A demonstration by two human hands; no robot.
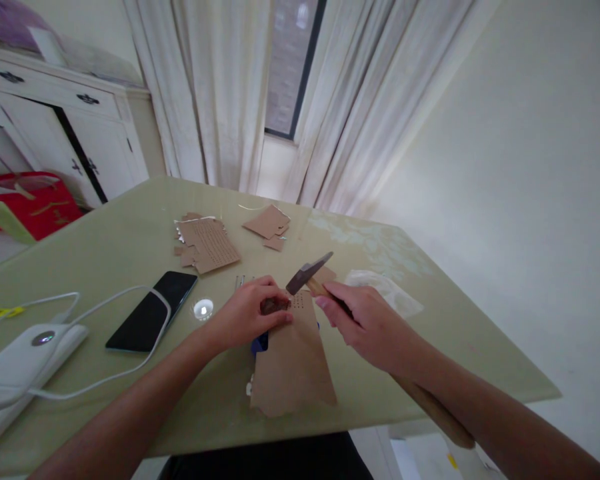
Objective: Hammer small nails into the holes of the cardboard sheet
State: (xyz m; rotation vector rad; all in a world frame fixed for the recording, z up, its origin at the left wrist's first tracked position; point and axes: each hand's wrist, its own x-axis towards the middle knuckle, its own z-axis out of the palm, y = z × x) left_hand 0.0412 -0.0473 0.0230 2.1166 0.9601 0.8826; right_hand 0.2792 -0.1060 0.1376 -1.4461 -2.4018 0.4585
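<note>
Brown cardboard (293,363) lies under both hands near the front edge of the surface (430,347). We see the fingers (275,319) of the left hand (245,317) pinched together on something small and dark at the sheet's far end, just beside a patch of small holes (298,301); whether it is a nail we cannot tell. The right hand (367,327) has its fingers clamped around the wooden handle of a hammer (310,273), close under the metal head, which hangs just above the left fingertips.

We judge the punching to be partly done: one cluster of holes shows at the sheet's top, the rest of the sheet looks unmarked, and the hammer is raised, not landed. A second perforated piece (207,245) lies farther back among torn scraps (269,223).

Outward to the left lie a small round shiny object (203,309), a black phone (153,310), a white cable (105,303) looped over it, and a white device (25,353). A clear plastic bag (385,290) lies to the right.

Something blue (260,343) peeks from under the cardboard; its nature is hidden. The hammer's handle end drops below the surface edge. Thin metal pieces beyond the left hand are too small to identify.
</note>
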